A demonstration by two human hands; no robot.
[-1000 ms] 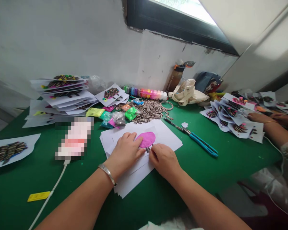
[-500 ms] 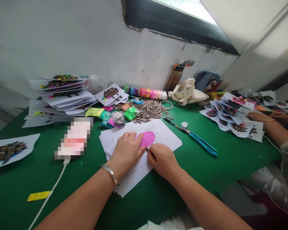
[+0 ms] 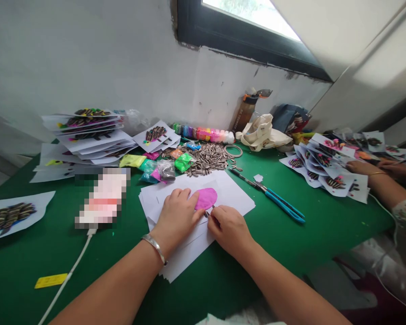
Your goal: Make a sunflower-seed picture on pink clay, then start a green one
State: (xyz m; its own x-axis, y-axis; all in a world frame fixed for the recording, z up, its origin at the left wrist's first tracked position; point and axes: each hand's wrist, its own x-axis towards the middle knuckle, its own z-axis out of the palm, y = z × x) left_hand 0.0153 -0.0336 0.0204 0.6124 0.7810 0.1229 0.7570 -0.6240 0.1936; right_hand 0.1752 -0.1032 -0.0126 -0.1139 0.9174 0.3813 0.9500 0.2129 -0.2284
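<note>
A flat purple-pink oval of clay point(image 3: 207, 198) lies on the top sheet of a paper stack point(image 3: 237, 194). My left hand point(image 3: 179, 210) rests on the paper at its left, fingers spread, the thumb touching the oval's left edge. At the lower right of the oval, my right hand point(image 3: 228, 225) is closed, thumb and forefinger pinched at small dark pieces point(image 3: 207, 214) by the oval's lower edge. What the pinch holds is too small to make out.
Sunflower seeds point(image 3: 208, 158) and clay bags point(image 3: 183, 161) lie behind the paper. Blue-handled tweezers point(image 3: 284, 205) are at right, a phone point(image 3: 103, 196) at left. Decorated sheets point(image 3: 91, 144) are stacked back left. Another person's hand point(image 3: 363, 168) is at far right.
My right hand has shifted slightly down, and more of the dark pieces shows below the oval. My left hand stays on the paper. The view has tilted slightly.
</note>
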